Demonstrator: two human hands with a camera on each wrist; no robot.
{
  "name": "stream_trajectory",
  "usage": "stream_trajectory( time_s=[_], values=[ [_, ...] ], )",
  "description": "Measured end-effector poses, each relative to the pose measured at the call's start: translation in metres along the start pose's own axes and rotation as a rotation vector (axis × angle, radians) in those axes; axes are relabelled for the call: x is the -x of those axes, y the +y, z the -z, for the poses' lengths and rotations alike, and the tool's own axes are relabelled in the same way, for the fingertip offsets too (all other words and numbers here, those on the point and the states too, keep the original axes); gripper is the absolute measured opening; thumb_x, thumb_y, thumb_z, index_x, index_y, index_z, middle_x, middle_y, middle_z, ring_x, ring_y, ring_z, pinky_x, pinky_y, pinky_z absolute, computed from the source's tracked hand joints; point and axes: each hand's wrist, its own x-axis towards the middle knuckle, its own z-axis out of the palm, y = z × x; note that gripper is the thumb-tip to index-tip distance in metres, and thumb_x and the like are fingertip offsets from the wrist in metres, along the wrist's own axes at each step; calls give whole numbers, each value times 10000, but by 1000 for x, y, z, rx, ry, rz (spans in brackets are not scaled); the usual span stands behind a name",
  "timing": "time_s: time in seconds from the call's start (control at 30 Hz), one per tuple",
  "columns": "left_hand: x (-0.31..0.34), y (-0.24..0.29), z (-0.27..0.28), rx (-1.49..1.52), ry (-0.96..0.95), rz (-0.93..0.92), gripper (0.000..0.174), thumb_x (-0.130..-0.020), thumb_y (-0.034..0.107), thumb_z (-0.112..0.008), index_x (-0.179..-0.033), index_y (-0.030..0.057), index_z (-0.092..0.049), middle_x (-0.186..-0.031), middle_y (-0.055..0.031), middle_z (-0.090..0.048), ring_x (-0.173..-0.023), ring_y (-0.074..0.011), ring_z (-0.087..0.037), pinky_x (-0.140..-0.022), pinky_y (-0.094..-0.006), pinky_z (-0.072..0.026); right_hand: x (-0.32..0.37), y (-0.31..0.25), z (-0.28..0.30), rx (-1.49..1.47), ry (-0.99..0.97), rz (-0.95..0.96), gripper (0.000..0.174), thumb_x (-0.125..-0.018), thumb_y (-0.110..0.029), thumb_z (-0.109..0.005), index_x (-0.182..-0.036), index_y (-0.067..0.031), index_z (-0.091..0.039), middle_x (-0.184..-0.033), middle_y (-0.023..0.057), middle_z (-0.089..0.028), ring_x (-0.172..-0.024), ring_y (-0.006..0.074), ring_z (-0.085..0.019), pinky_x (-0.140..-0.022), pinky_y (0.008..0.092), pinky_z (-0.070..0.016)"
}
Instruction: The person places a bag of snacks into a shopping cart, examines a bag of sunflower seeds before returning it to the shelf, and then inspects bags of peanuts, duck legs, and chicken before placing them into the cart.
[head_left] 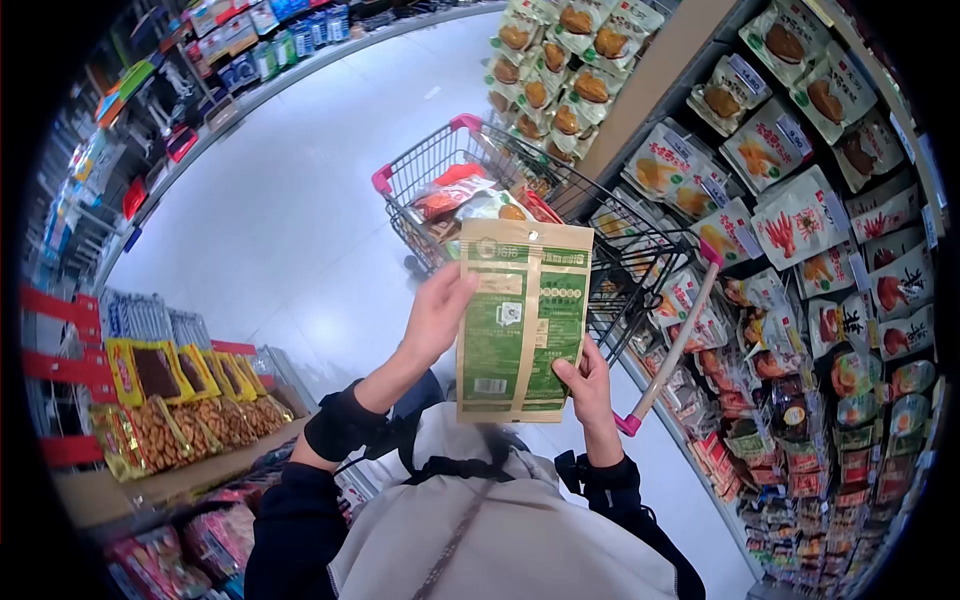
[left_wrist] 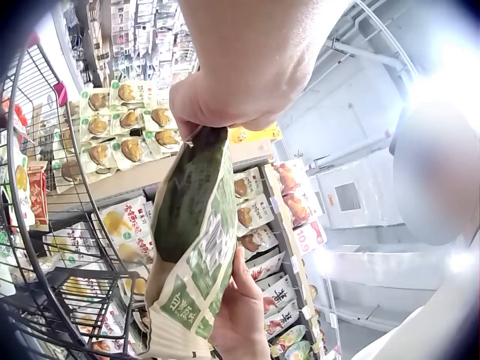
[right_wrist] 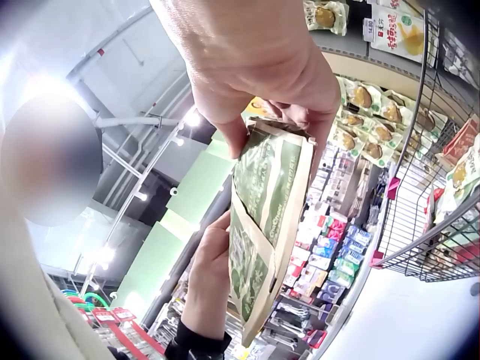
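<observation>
A green and tan flat packet [head_left: 524, 330] is held upright in front of the chest, its printed side with a barcode facing the head camera. The left hand [head_left: 438, 312] pinches its upper left edge. At the lower right edge the right hand [head_left: 588, 385] grips it, thumb on the printed face and fingers behind. In the left wrist view the packet [left_wrist: 196, 232] is seen edge-on below the left hand [left_wrist: 225, 105]. The right wrist view shows the right hand [right_wrist: 262, 82] holding the packet [right_wrist: 262, 217] between thumb and fingers.
A wire shopping cart [head_left: 425, 160] with several packages inside stands just beyond the packet. Shelves of hanging food packets [head_left: 800, 220] line the right side. At the left is a shelf with yellow-edged nut packs [head_left: 150, 430]. Pale floor [head_left: 290, 190] lies between the aisles.
</observation>
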Motion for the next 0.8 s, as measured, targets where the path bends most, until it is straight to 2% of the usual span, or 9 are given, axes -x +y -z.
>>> stream_trajectory(
  time_s=[0.07, 0.17, 0.37, 0.57, 0.73, 0.8],
  values=[
    [-4, 2, -1, 22, -21, 29, 295, -913, 142, -418, -1144, -37, -455, -1049, -84, -559, -944, -114, -525, -819, -244, -417, 5, -1, -4, -2, 49, 17, 410, -796, -38, -579, -1162, 34, -407, -1093, 84, -535, -986, 116, -511, -852, 238, -394],
    [-56, -8, 6, 128, -83, 52, 296, -914, 153, -418, -1136, -38, -462, -1037, -83, -563, -923, -107, -528, -799, -237, -422, -33, -2, 1, -12, 114, -17, 412, -795, -36, -579, -1163, 36, -406, -1091, 82, -535, -987, 112, -509, -853, 235, -393],
    [-133, -16, 37, 55, -189, 121, 296, -914, 165, -412, -1123, -37, -468, -1013, -86, -572, -896, -101, -533, -768, -224, -427, -92, 14, -8, -66, 243, -27, 400, -792, -37, -583, -1152, 20, -418, -1080, 76, -540, -969, 104, -514, -835, 230, -402],
    [-204, -7, 62, 112, -265, 240, 288, -909, 158, -414, -1113, -37, -473, -996, -93, -578, -882, -104, -541, -770, -218, -423, -151, 15, -20, -100, 321, -44, 423, -795, -53, -592, -1171, 15, -409, -1070, 67, -549, -963, 93, -514, -823, 224, -407],
    [-249, -18, 72, -58, -375, 231, 270, -914, 189, -400, -1077, -3, -498, -878, 2, -552, -746, -29, -487, -644, -169, -394, -173, 21, -17, -127, 396, -50, 408, -842, -125, -550, -1192, 15, -396, -1068, 65, -556, -952, 90, -517, -821, 217, -396],
    [-261, -21, 73, -108, -416, 223, 260, -906, 185, -409, -1034, -21, -502, -879, -31, -575, -774, -54, -506, -683, -199, -403, -178, 24, -20, -121, 428, -13, 397, -855, -145, -530, -1193, 16, -397, -1066, 64, -558, -950, 88, -517, -817, 213, -392]
  ],
)
